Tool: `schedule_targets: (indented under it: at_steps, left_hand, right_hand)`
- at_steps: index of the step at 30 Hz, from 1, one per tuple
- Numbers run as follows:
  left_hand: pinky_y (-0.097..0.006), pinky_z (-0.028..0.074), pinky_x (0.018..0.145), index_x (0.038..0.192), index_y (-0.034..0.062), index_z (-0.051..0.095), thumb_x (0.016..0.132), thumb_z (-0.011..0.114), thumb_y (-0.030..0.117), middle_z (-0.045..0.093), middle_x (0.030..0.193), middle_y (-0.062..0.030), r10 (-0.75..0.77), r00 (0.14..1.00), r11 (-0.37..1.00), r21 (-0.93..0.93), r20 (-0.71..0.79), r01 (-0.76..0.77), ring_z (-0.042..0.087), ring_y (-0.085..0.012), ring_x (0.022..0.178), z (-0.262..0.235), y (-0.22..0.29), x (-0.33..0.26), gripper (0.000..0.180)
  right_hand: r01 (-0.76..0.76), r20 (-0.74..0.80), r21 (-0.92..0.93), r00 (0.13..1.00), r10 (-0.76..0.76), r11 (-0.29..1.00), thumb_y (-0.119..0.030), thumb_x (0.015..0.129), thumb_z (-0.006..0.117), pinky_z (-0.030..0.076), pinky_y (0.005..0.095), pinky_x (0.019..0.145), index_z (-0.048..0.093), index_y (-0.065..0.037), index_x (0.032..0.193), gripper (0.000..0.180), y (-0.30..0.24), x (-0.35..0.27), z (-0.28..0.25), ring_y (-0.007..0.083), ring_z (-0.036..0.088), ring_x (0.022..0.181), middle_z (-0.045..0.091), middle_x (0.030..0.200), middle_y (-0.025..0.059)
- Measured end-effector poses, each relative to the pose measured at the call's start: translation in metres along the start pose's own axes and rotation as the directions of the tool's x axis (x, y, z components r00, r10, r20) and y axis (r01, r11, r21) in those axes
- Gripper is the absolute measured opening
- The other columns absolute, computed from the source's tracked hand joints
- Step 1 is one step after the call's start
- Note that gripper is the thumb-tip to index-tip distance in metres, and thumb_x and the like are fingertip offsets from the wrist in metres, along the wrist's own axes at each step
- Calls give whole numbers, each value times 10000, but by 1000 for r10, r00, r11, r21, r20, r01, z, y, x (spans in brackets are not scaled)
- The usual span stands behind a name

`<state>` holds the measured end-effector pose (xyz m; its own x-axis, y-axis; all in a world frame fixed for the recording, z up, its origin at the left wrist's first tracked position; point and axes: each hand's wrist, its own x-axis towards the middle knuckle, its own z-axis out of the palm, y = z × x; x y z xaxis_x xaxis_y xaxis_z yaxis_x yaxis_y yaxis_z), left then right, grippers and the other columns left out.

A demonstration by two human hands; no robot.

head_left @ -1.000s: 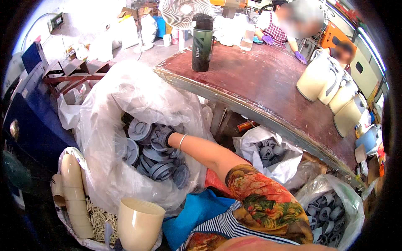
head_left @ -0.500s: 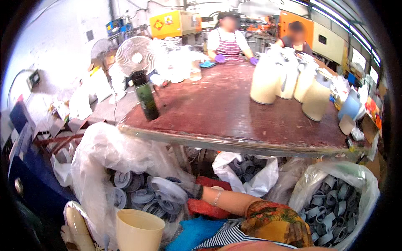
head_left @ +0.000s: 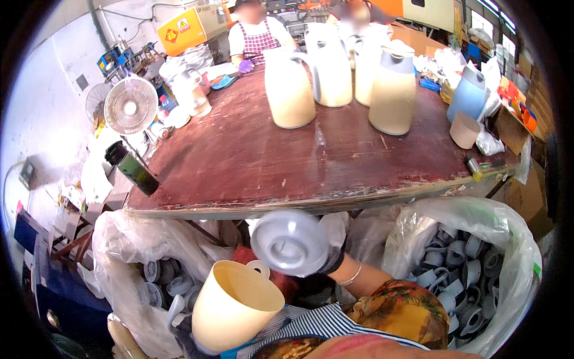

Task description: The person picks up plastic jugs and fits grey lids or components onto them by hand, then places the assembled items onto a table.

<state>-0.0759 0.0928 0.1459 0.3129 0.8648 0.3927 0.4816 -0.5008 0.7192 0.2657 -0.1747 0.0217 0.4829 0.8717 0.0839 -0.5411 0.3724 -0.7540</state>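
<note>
My right hand (head_left: pixel 332 261), in a dark glove with a bracelet at the wrist, grips a translucent grey round plastic disc (head_left: pixel 289 242). The disc is blurred by motion, just below the table's near edge. Beside it a cream plastic jug body (head_left: pixel 236 308) tilts, its open mouth up and to the right. What looks like a greyish gloved finger of my left hand (head_left: pixel 176 309) lies along the jug body's left side. The rest of that hand is hidden. A clear bag (head_left: pixel 110 251) at the left contains similar grey discs (head_left: pixel 154 293).
A dark red table (head_left: pixel 239 161) stands ahead, bearing several cream jugs (head_left: pixel 391 93), a blue jug (head_left: pixel 467 96), a beige cup (head_left: pixel 464 130) and a green bottle (head_left: pixel 134 170). Another clear bag (head_left: pixel 514 239) at the right contains grey collars (head_left: pixel 457 254). Two people are across the table.
My right hand has come out of the left bag with the grey disc and moved right and up. The jug body has tilted and shifted up and right. The view has turned rightward.
</note>
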Motion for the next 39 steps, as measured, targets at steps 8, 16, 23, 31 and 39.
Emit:
schedule_targets:
  at_steps: [8,16,23,31,39]
  left_hand:
    - [-368,475,914,1145,-10,578,973,530,197,632,1097,-144,96,994,994,-58,45,-93,600,-234,994,13,35,-3,273]
    - [-370,484,903,1132,-4,586,984,521,205,644,1082,-143,-87,996,897,-433,34,93,611,-233,975,-14,-2,-113,263]
    - [-371,492,893,1121,2,593,994,514,211,654,1068,-142,-371,925,440,-863,77,249,621,-231,959,-61,-30,-221,257]
    - [-380,462,925,988,-17,569,997,476,260,629,1027,-162,-433,901,406,-897,-19,176,603,-248,961,-85,-35,-215,292]
    - [-383,481,915,1045,-26,603,989,491,303,655,1059,-162,-495,836,242,-886,238,395,627,-252,965,-78,-43,-192,352]
  right_hand:
    - [459,-185,-323,827,-531,827,-283,891,616,410,376,1044,450,-46,1361,552,-107,-45,-28,238,530,1200,520,1344,131]
    - [323,32,13,946,-323,946,-259,949,527,414,379,1062,406,-24,1401,523,-37,-55,84,241,510,1245,490,1390,136]
    - [329,327,-592,932,-155,736,-147,899,563,414,364,1036,534,23,1272,411,18,-32,168,223,550,1166,592,1243,154]
    - [580,573,-612,794,-204,538,-102,758,649,484,341,814,633,-14,1164,416,56,-30,210,265,618,974,624,1135,168]
    - [753,726,-543,643,-243,371,-194,658,754,456,441,903,603,-60,1193,572,45,-33,201,367,581,1044,590,1154,188]
